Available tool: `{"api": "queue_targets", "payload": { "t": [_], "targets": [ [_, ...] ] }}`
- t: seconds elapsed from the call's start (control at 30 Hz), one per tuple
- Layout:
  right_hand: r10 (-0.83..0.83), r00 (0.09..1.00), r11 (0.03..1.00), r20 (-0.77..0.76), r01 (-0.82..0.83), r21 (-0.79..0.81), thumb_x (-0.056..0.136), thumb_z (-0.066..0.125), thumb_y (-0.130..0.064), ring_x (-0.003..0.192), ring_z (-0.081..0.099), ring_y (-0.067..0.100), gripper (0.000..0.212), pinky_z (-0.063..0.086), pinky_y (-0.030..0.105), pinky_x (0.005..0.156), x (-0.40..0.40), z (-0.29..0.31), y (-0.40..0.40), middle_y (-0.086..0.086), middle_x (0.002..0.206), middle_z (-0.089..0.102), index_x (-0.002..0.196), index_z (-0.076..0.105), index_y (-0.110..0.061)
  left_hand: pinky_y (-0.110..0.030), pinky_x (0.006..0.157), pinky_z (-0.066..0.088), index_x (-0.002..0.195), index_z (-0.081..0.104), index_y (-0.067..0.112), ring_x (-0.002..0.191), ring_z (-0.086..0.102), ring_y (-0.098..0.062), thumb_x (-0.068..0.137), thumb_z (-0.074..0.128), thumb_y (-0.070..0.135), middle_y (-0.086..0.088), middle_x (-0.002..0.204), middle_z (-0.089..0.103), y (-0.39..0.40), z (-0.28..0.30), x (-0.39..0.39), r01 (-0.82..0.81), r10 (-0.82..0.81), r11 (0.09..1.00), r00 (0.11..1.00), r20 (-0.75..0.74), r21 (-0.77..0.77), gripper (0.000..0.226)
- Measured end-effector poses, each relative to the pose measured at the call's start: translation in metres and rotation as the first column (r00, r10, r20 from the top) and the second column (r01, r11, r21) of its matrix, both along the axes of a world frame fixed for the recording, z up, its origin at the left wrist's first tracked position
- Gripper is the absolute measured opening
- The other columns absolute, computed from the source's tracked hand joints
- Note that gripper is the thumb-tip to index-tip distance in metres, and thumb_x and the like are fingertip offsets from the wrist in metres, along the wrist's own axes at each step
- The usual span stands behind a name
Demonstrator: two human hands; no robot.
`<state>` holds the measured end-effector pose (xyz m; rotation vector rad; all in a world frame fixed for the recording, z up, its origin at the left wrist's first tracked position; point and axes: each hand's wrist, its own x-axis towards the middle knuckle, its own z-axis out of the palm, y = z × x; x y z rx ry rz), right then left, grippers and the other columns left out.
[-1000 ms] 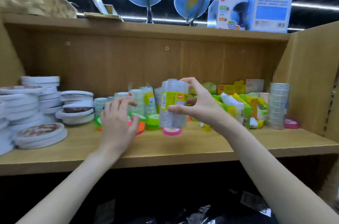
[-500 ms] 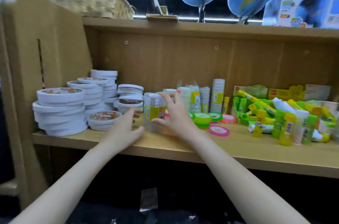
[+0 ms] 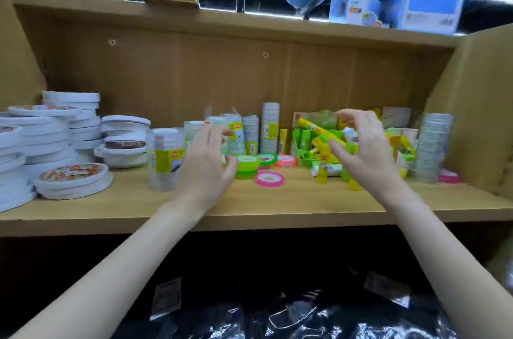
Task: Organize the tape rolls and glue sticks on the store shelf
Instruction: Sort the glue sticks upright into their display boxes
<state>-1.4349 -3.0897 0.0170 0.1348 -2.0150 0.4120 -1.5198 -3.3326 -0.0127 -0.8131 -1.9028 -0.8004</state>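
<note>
Tape rolls and glue sticks are spread along the light wooden store shelf (image 3: pixel 277 208), sorted only in part. Flat white tape rolls (image 3: pixel 55 141) are stacked toward the left end, where their broad faces let them pile steadily. A shrink-wrapped sleeve of clear tape rolls with a yellow label (image 3: pixel 163 158) is stood upright just right of them, near the front edge, seemingly so that like is kept with like. More such sleeves (image 3: pixel 269 127) are lined against the back panel. Small green and pink tape rolls (image 3: pixel 269 179) lie flat mid-shelf. Yellow and green glue sticks (image 3: pixel 322 150) are heaped untidily toward the right end.

The left hand (image 3: pixel 206 166) is held beside the front sleeve, fingers loosely curled and gripping nothing. The right hand (image 3: pixel 363 152) is raised over the glue heap, thumb and fingers spread apart and empty, probably in readiness to gather sticks; blur leaves contact uncertain.
</note>
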Motion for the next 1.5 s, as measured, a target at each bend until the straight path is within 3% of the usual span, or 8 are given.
{"api": "queue_targets", "payload": {
  "t": [0.2, 0.37, 0.57, 0.7, 0.83, 0.97, 1.27, 1.5],
  "targets": [
    [-0.338, 0.941, 0.938, -0.017, 0.336, -0.084, 0.079, 0.051, -0.027, 0.106, 0.046, 0.035, 0.043, 0.026, 0.027, 0.088, 0.024, -0.003, 0.122, 0.02, 0.114, 0.052, 0.116, 0.055, -0.006, -0.045, 0.078, 0.048, 0.106, 0.057, 0.003, 0.09, 0.056, -0.035, 0.071, 0.036, 0.028, -0.015, 0.1, 0.057, 0.107, 0.001, 0.001, 0.117, -0.109, 0.982, 0.992, 0.064, -0.148, 0.047],
    [-0.427, 0.868, 0.848, 0.254, 0.482, -0.222, 0.082, 0.068, -0.031, 0.121, 0.034, 0.045, 0.071, 0.031, 0.045, 0.103, -0.003, 0.002, 0.185, 0.019, 0.141, 0.021, 0.141, 0.028, -0.026, -0.045, 0.084, 0.046, 0.117, 0.055, 0.007, 0.099, 0.054, -0.034, 0.07, 0.031, 0.032, -0.012, 0.114, 0.054, 0.158, 0.002, -0.003, 0.175, -0.15, 0.948, 0.982, 0.113, -0.266, 0.058],
    [-0.366, 0.911, 0.871, 0.191, 0.407, -0.274, 0.083, 0.067, -0.019, 0.098, 0.053, 0.039, 0.067, 0.041, 0.035, 0.081, -0.016, 0.003, 0.188, 0.018, 0.12, 0.039, 0.137, 0.028, -0.027, -0.038, 0.1, 0.038, 0.128, 0.046, 0.007, 0.114, 0.048, -0.027, 0.082, 0.047, 0.014, -0.01, 0.125, 0.049, 0.165, -0.004, -0.008, 0.277, -0.237, 0.935, 0.952, 0.193, -0.219, 0.046],
    [-0.361, 0.932, 0.916, 0.04, 0.362, -0.174, 0.078, 0.068, -0.016, 0.093, 0.051, 0.032, 0.078, 0.046, 0.041, 0.082, 0.009, 0.027, 0.163, 0.013, 0.113, 0.036, 0.14, 0.024, -0.034, -0.04, 0.1, 0.038, 0.128, 0.045, 0.005, 0.115, 0.047, -0.026, 0.081, 0.051, 0.012, -0.01, 0.125, 0.049, 0.164, -0.003, -0.011, 0.272, -0.241, 0.947, 0.953, 0.184, -0.172, 0.048],
    [-0.021, 0.996, 0.969, 0.088, 0.042, -0.243, 0.075, 0.069, -0.023, 0.094, 0.052, 0.021, 0.079, 0.044, 0.034, 0.085, 0.041, 0.072, 0.11, 0.006, 0.114, 0.043, 0.137, 0.024, -0.044, -0.046, 0.094, 0.041, 0.125, 0.048, 0.008, 0.111, 0.05, -0.028, 0.075, 0.045, 0.021, -0.009, 0.121, 0.05, 0.161, -0.003, -0.007, 0.227, -0.196, 0.958, 0.964, 0.179, -0.174, 0.052],
    [0.31, 0.926, 0.906, 0.217, -0.218, -0.363, 0.073, 0.075, -0.027, 0.095, 0.061, 0.013, 0.075, 0.053, 0.037, 0.087, 0.038, 0.076, 0.06, -0.009, 0.109, 0.053, 0.131, 0.03, -0.045, -0.042, 0.088, 0.039, 0.119, 0.051, 0.006, 0.106, 0.052, -0.03, 0.078, 0.044, 0.026, -0.01, 0.115, 0.053, 0.135, -0.001, -0.006, 0.168, -0.15, 0.981, 0.973, 0.174, -0.094, 0.046],
    [0.474, 0.823, 0.866, 0.315, -0.37, -0.337, 0.067, 0.083, -0.023, 0.093, 0.057, 0.011, 0.067, 0.046, 0.025, 0.083, -0.035, 0.025, -0.052, -0.01, 0.097, 0.056, 0.115, 0.035, -0.023, -0.042, 0.086, 0.04, 0.107, 0.055, 0.004, 0.1, 0.054, -0.034, 0.073, 0.041, 0.025, -0.014, 0.105, 0.056, 0.015, -0.007, -0.021, -0.067, 0.077, 0.996, 0.983, 0.165, -0.067, 0.042],
    [0.428, 0.883, 0.903, 0.192, -0.408, -0.137, 0.068, 0.082, -0.023, 0.109, 0.051, 0.02, 0.077, 0.038, 0.024, 0.092, -0.083, 0.006, -0.101, 0.006, 0.119, 0.05, 0.127, 0.034, -0.011, -0.024, 0.086, 0.034, 0.105, 0.054, 0.001, 0.101, 0.055, -0.03, 0.08, 0.052, 0.01, -0.013, 0.104, 0.055, -0.01, -0.009, -0.025, -0.026, 0.019, 0.999, 0.985, 0.173, 0.037, 0.027]
  ]
}}
